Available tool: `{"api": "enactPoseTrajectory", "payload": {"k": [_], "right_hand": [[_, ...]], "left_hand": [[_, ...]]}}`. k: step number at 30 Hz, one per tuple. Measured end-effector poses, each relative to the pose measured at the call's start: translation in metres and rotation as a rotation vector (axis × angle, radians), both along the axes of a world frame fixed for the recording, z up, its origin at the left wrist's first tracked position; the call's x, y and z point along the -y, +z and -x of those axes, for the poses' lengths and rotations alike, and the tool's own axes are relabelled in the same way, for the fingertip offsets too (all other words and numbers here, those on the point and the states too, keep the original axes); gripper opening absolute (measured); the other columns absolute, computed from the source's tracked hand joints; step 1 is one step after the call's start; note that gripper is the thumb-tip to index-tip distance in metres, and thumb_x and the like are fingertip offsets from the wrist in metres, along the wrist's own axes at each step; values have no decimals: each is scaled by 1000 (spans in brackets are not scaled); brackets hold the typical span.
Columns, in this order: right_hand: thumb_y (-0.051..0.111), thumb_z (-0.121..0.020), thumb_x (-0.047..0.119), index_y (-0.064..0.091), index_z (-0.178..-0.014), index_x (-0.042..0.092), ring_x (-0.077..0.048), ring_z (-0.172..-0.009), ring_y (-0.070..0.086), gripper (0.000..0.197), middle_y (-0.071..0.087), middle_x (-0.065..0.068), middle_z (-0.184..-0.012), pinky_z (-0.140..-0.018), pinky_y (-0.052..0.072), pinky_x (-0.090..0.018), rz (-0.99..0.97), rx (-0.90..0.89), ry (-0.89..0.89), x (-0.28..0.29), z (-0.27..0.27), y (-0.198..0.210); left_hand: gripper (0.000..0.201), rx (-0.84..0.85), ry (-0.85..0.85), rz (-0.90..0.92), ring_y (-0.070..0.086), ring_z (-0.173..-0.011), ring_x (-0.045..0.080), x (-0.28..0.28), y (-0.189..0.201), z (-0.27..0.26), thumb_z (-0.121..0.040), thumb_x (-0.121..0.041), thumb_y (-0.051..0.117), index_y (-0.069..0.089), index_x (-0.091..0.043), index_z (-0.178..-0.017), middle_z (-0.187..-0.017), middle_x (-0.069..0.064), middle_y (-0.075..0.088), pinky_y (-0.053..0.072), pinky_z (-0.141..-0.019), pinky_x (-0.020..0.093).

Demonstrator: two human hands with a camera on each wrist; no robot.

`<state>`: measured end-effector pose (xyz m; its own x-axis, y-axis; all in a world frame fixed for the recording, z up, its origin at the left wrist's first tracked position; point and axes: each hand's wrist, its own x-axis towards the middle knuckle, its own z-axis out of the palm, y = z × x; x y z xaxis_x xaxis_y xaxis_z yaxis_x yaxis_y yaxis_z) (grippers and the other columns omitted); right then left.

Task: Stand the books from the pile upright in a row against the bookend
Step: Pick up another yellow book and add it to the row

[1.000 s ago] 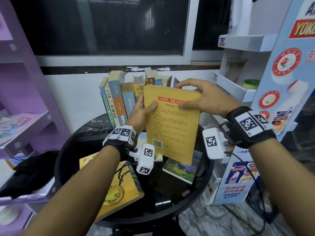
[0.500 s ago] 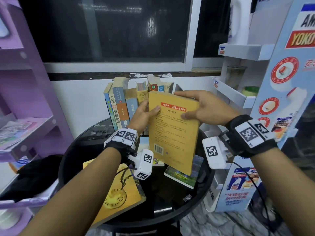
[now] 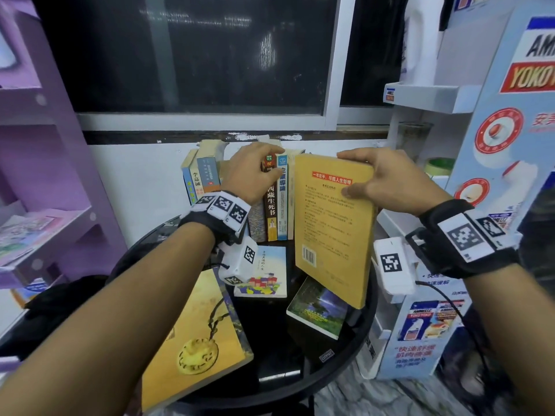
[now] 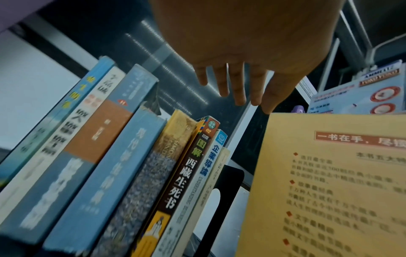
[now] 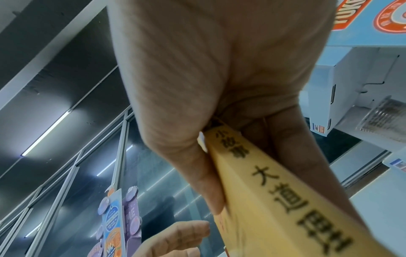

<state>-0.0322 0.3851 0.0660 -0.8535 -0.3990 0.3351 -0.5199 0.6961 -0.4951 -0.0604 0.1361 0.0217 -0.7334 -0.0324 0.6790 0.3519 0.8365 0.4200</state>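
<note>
My right hand (image 3: 384, 178) grips the top edge of a yellow book (image 3: 333, 235), thumb on the back cover, and holds it upright above the table, just right of the row. Its spine (image 5: 274, 200) shows in the right wrist view. A row of upright books (image 3: 271, 208) stands at the table's back. The left hand (image 3: 255, 172) lies over the tops of these books with straight fingers (image 4: 239, 90); whether it touches them I cannot tell. A black bookend (image 4: 232, 173) stands at the row's right end, behind the yellow book (image 4: 329, 191).
Three books lie flat on the round black table (image 3: 330, 370): a large yellow one with a medallion (image 3: 198, 340), a small white one (image 3: 264, 271) and a green one (image 3: 318, 307). A purple shelf (image 3: 45, 175) stands left, a white display stand (image 3: 480, 175) right.
The left hand has let go of the yellow book's left edge and risen to the tops of the row. The right hand alone now holds the book, shifted right and more upright.
</note>
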Motion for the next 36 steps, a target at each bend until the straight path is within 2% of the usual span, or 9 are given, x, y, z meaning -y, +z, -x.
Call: {"api": "enactPoseTrajectory", "payload": {"k": [4, 8, 13, 17, 20, 27, 30, 33, 36], "right_hand": [[72, -84, 16, 46, -141, 24, -12, -93, 59, 63, 62, 4, -113, -71, 51, -24, 31, -12, -52, -2, 7, -1], [72, -84, 18, 45, -142, 26, -18, -106, 59, 64, 62, -2, -120, -84, 56, -38, 46, -24, -100, -1, 16, -3], [72, -84, 18, 45, -142, 26, -19, -101, 61, 64, 62, 0, -119, -80, 58, -44, 66, -40, -126, 6, 27, -3], [72, -83, 18, 47, -141, 26, -20, -105, 62, 64, 64, -1, -121, -88, 55, -41, 77, -49, -127, 15, 44, -5], [71, -83, 18, 46, -141, 26, -20, -103, 62, 64, 64, -2, -122, -85, 56, -37, 69, -48, -132, 21, 59, -7], [71, -84, 20, 45, -142, 29, -23, -105, 62, 63, 63, -3, -123, -82, 58, -40, 56, -52, -165, 26, 87, -10], [71, -85, 20, 44, -142, 29, -23, -106, 61, 64, 63, -3, -123, -83, 57, -40, 62, -61, -166, 30, 98, -11], [70, -85, 20, 45, -142, 28, -24, -108, 60, 63, 62, -3, -124, -85, 56, -41, 89, -57, -162, 36, 106, -13], [71, -85, 21, 45, -142, 28, -24, -108, 60, 63, 62, -4, -125, -85, 54, -40, 99, -76, -160, 45, 114, -16]], "left_hand": [[37, 8, 46, 193, 44, -128, 18, -5, 6, 14, -89, -32, 60, 59, -24, -125, -134, -3, 55, 30, -111, 45], [42, 70, 87, 357, 36, -135, 18, -11, 8, 24, -90, -35, 57, 54, -26, -131, -142, -2, 47, 23, -115, 42], [45, 118, 108, 464, 31, -139, 18, -15, 11, 46, -90, -38, 56, 52, -27, -133, -145, -2, 45, 17, -117, 45], [45, 156, 124, 546, 25, -143, 18, -17, 16, 65, -90, -39, 56, 52, -29, -133, -148, -4, 42, 11, -119, 47], [44, 198, 123, 609, 21, -144, 19, -16, 21, 76, -89, -41, 54, 52, -32, -133, -149, -5, 41, 6, -119, 50], [44, 263, 103, 747, 18, -145, 19, -10, 26, 97, -86, -50, 58, 54, -39, -129, -146, -12, 45, 4, -118, 53], [46, 325, 85, 756, 24, -143, 18, -5, 22, 106, -83, -55, 60, 56, -41, -126, -144, -15, 47, 10, -116, 54], [41, 304, 63, 724, 44, -127, 15, 1, 16, 109, -79, -52, 64, 61, -39, -117, -131, -14, 57, 32, -107, 47], [36, 271, 67, 675, 50, -119, 15, 4, 13, 110, -77, -50, 66, 62, -38, -112, -121, -12, 61, 37, -101, 43]]}}
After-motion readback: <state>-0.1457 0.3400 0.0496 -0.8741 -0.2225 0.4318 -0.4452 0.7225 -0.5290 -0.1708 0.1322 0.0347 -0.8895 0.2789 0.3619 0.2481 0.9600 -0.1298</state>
